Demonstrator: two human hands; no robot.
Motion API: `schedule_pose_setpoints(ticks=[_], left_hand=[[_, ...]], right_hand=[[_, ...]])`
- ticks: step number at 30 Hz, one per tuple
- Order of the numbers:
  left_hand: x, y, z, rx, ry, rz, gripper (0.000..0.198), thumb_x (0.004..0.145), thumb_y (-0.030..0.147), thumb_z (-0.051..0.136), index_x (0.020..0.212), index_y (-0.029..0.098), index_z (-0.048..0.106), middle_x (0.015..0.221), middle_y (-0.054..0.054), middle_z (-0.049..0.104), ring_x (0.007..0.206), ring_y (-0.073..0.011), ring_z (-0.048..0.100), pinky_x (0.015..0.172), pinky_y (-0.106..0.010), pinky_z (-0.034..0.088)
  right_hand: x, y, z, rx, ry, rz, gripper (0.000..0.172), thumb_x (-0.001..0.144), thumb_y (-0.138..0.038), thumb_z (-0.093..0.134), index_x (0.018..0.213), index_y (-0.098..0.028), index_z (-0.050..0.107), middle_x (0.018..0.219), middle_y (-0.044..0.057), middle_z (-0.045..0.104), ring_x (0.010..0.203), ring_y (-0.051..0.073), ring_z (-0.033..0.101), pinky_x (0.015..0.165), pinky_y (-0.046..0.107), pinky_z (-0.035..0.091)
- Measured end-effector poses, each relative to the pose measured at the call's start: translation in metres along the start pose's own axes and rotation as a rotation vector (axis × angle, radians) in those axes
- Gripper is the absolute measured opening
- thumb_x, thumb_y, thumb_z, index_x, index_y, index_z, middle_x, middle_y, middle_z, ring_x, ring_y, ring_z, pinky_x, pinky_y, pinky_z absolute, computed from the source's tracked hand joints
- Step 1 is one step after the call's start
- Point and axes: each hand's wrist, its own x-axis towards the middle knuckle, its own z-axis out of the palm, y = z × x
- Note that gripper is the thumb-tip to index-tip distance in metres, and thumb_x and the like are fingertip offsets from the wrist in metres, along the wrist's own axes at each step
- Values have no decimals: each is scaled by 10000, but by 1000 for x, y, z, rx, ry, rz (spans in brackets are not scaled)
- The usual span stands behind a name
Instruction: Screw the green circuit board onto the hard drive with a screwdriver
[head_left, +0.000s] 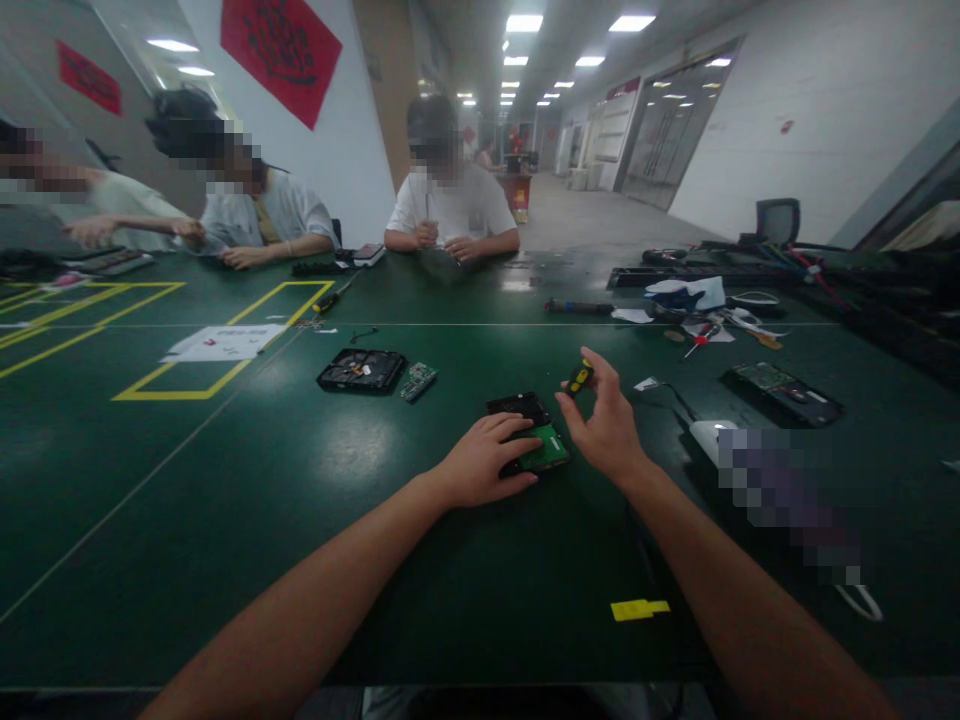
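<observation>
Tag point(639, 609): yellow, flat on the green table point(360, 610), lower right of the frame.
Left hand point(491, 458): centre of the frame, fingers spread, laid over the left part of the drive, thumb at its near edge.
Drive point(551, 450): directly under the left fingers, green board facing up, black casing showing beyond them; the right hand is just to its right, apart from it.
Right hand point(606, 415): right of centre, raised, thumb and fingers pinching the screwdriver.
Screwdriver point(579, 378): yellow-and-black handle at the fingertips, up and right of the drive; shaft cannot be made out.
Second drive point(784, 393): right side of the frame, black with a board.
Loose board point(418, 382): left of centre, beside a black open casing point(362, 370).
Co-worker point(454, 205): upper middle, seated across the table, white top.
</observation>
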Motion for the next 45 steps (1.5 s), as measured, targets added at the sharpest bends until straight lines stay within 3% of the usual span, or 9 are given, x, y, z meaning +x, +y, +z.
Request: schedule_pose_setpoints(ticks=[8, 15, 26, 34, 45], left_hand=[[-1, 1, -1, -7, 0, 0, 550, 977, 507, 697, 1450, 235, 626, 1552, -148, 552, 1465, -356, 489, 1196, -568, 423], [-1, 3, -1, -2, -14, -22, 535, 969, 466, 714, 1451, 253, 625, 1561, -142, 545, 1463, -364, 488, 1194, -588, 421], [-1, 4, -1, 3, 7, -16, 537, 958, 452, 726, 1447, 255, 627, 1543, -146, 561, 1452, -371, 502, 1171, -601, 444], [0, 7, 0, 21, 3, -33, 529, 962, 452, 720, 1434, 229, 632, 1531, -150, 567, 1454, -363, 499, 1180, -580, 443], [1, 8, 2, 23, 20, -46, 517, 960, 453, 701, 1424, 235, 636, 1545, -153, 558, 1465, -371, 487, 1184, -590, 437]], right_hand=[[3, 0, -4, -65, 9, 15, 639, 998, -363, 650, 1584, -335, 396, 1444, 108, 638, 1114, 299, 707, 1014, 555, 589], [1, -6, -5, -18, -13, 28, 667, 996, -299, 617, 1607, -310, 349, 1488, 133, 605, 1153, 293, 705, 1040, 536, 579], [3, -6, -6, -28, -20, 39, 672, 973, -329, 671, 1581, -332, 386, 1287, 105, 681, 1026, 280, 713, 978, 552, 605], [1, -9, -5, 54, -45, 65, 702, 965, -280, 652, 1596, -311, 347, 1446, 128, 625, 1077, 256, 727, 1011, 517, 594], [4, -8, -9, 38, -108, 78, 720, 980, -290, 659, 1619, -361, 336, 1440, 89, 660, 1058, 261, 740, 998, 516, 609]])
